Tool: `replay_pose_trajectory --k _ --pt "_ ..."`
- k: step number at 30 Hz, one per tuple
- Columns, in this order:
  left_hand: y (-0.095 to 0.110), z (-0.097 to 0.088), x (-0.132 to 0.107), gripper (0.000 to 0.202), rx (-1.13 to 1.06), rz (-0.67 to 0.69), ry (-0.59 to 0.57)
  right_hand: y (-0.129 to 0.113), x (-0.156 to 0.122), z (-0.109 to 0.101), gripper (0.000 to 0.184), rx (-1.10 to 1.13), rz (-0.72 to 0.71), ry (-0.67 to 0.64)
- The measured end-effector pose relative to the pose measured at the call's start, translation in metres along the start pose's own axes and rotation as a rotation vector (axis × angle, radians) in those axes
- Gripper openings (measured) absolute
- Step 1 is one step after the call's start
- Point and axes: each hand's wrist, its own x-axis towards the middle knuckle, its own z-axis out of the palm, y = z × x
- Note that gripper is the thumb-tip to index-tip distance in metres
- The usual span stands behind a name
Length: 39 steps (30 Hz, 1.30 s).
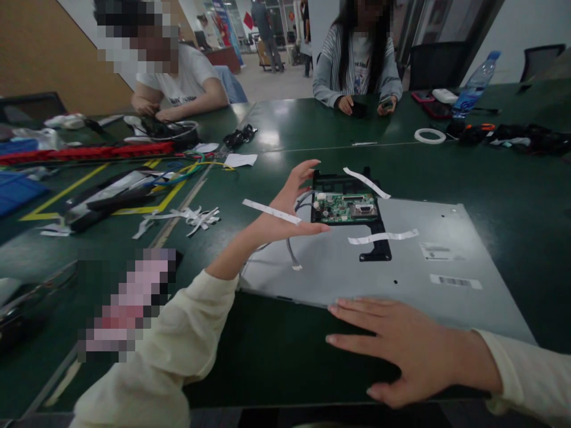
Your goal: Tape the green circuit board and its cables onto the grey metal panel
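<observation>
Panel (426, 223), edge partly behind right hand (410, 342), left hand (286, 199) contact unclear

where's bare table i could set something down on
Bare table shows between the grey panel and the white ring, and nearer you between the left sleeve and right hand. The left side is crowded: white strips, a pink item, a blue item.
</observation>
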Motion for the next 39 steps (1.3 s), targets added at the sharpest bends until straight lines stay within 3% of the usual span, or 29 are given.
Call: replay_pose_trajectory --k 3,9,17,39 --pt "-0.004 0.012 -0.002 0.100 -0.021 0.024 -0.016 -0.004 0.003 0.003 0.065 0.031 -0.083 -0.033" --pt "-0.010 0.038 -0.009 0.101 -0.029 -0.032 -0.106 -0.006 0.006 0.003 0.065 0.008 -0.074 -0.079" --pt "-0.017 0.055 -0.017 0.100 -0.003 -0.036 -0.182 -0.004 0.004 0.005 0.063 -0.013 -0.108 -0.030" --pt "-0.022 0.052 -0.023 0.116 0.207 -0.055 -0.261 -0.007 0.004 0.006 0.060 -0.047 -0.115 0.033"
